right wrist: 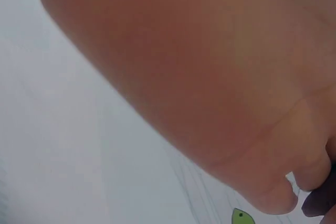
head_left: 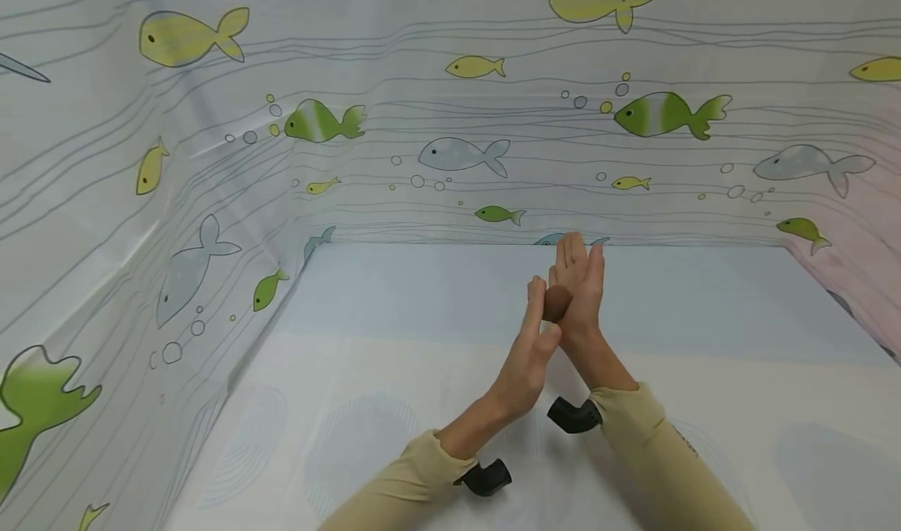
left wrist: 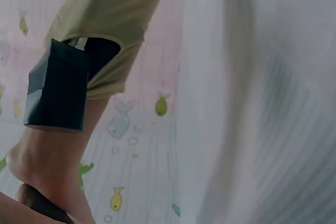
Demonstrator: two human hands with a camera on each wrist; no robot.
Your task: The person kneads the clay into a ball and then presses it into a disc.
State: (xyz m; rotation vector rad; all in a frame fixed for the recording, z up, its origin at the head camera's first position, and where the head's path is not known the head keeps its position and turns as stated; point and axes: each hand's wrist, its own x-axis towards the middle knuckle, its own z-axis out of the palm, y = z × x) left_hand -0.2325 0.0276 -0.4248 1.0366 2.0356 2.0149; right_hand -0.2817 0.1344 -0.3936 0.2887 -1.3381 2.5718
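A brown, rounded lump (head_left: pixel 558 303) sits between the two palms, above the table; its material cannot be told. My left hand (head_left: pixel 529 351) presses it from the left with fingers straight and pointing up. On the other side, the palm of my right hand (head_left: pixel 580 292) lies against the lump, its fingers extended. In the left wrist view, part of the dark lump (left wrist: pixel 42 203) shows between the hands at the bottom left. The right palm (right wrist: pixel 210 87) fills much of the right wrist view, with a dark bit of the lump (right wrist: pixel 319 199) at the lower right edge.
Below the hands spreads a white and pale blue table surface (head_left: pixel 422 296). Curtains printed with fish (head_left: pixel 394 85) stand at the back and left, and pink cloth (head_left: pixel 859 265) hangs at the right. Black wrist cameras (head_left: pixel 487 478) stick out from both sleeves.
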